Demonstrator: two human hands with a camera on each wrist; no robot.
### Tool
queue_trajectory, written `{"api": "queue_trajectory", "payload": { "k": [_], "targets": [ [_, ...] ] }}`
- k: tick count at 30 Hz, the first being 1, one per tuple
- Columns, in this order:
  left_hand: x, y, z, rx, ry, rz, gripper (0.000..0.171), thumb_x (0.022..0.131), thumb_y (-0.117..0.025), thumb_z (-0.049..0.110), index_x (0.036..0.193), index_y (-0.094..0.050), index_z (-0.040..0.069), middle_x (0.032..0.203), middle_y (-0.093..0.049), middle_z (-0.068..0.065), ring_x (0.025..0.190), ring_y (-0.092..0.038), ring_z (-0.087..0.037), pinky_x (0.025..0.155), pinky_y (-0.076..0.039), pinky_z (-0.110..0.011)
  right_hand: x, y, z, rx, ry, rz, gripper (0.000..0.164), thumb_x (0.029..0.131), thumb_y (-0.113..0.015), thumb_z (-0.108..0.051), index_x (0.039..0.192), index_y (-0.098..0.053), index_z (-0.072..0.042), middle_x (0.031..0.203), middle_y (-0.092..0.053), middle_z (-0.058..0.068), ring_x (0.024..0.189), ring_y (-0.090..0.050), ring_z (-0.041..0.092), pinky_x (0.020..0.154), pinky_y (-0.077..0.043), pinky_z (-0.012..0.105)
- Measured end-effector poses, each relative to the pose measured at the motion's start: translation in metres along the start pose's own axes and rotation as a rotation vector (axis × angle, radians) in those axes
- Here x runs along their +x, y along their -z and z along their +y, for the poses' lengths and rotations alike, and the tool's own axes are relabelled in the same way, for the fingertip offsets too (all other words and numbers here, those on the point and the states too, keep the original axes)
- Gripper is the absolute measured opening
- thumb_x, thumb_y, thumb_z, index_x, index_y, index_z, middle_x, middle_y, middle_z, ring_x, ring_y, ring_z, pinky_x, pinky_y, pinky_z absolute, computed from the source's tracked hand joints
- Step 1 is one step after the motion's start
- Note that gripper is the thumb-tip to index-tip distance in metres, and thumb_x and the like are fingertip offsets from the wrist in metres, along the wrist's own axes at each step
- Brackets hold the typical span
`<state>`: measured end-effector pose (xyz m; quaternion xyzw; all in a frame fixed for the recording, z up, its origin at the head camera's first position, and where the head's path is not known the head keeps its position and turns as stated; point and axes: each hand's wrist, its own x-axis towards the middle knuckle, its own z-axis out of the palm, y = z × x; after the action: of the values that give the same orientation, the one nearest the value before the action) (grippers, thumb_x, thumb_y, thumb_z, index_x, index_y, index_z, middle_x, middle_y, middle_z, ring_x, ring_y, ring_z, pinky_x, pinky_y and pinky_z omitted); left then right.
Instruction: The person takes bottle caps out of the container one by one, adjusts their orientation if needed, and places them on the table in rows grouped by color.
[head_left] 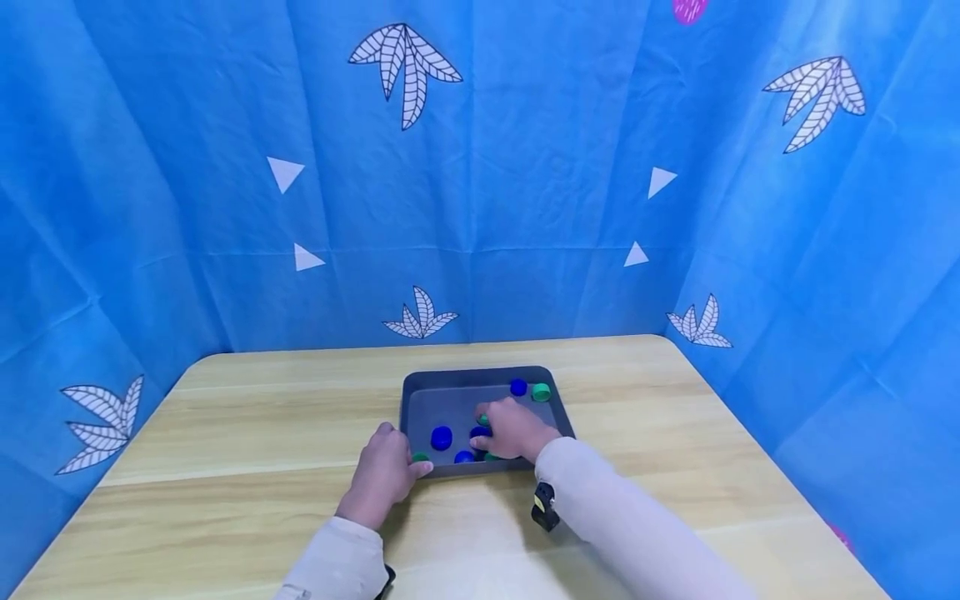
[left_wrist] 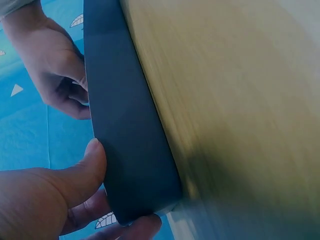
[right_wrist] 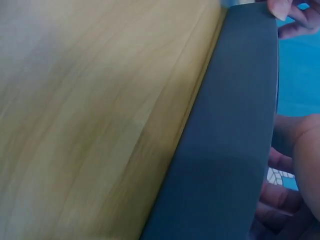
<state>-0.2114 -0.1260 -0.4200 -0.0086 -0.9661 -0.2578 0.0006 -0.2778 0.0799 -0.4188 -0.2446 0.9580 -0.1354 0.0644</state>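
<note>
A blue cloth [head_left: 510, 200] hangs along the far, left and right sides, printed with white leaf sprigs, and a pale wooden table [head_left: 285, 442] stands within it. On the table sits a dark grey tray [head_left: 468, 400], roughly midway between left and right. The right hand and its pale sleeve [head_left: 622, 521] cover the tray's near right part, so some of what lies there is hidden; from both wrists, the near wall of the tray blocks the contents altogether.

The left hand [head_left: 384, 467] is clamped on the tray's near left corner, thumb on the near rim, the other fingers around the left side. The right hand [head_left: 512, 429] comes in over the near wall, fingers bent down among the caps; whether they have pinched one I cannot tell. A black device [head_left: 545, 507] sits at that wrist.

I count four blue caps [head_left: 442, 437] and four green caps [head_left: 541, 392] in view, all inside the tray: one of each at the far right, the others towards the near side.
</note>
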Motion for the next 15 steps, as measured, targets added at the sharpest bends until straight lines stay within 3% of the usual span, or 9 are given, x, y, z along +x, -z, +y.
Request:
{"api": "queue_trajectory", "payload": {
  "k": [4,6,15],
  "targets": [
    [-0.001,0.0,0.001,0.011,-0.005,0.0,0.033,0.08,-0.081,0.026,0.067,-0.057,0.006,0.09,-0.047,-0.01,0.068,-0.05,-0.021,0.063,-0.046,-0.031,0.002,-0.005,-0.003,-0.023,-0.042,-0.021,0.043,0.086,-0.074,-0.039,0.119,-0.067,-0.012,0.11,-0.068,0.006,0.093,-0.066,0.017,0.084,-0.052,0.036],
    [-0.002,0.0,0.001,0.018,-0.015,0.011,0.034,0.08,-0.081,0.025,0.066,-0.057,0.006,0.09,-0.047,-0.01,0.068,-0.05,-0.021,0.063,-0.046,-0.031,0.004,-0.008,-0.005,-0.038,-0.039,-0.015,0.04,0.085,-0.075,-0.037,0.116,-0.068,-0.014,0.11,-0.068,0.005,0.095,-0.066,0.017,0.084,-0.052,0.036],
    [-0.003,-0.003,-0.001,0.034,-0.054,0.034,0.038,0.08,-0.081,0.024,0.061,-0.053,0.007,0.087,-0.046,-0.01,0.065,-0.049,-0.02,0.061,-0.044,-0.032,0.003,-0.01,0.001,-0.008,0.016,0.019,0.024,0.086,-0.074,-0.018,0.107,-0.067,-0.008,0.089,-0.065,0.002,0.069,-0.059,0.009,0.067,-0.051,0.025]
  ]
}}
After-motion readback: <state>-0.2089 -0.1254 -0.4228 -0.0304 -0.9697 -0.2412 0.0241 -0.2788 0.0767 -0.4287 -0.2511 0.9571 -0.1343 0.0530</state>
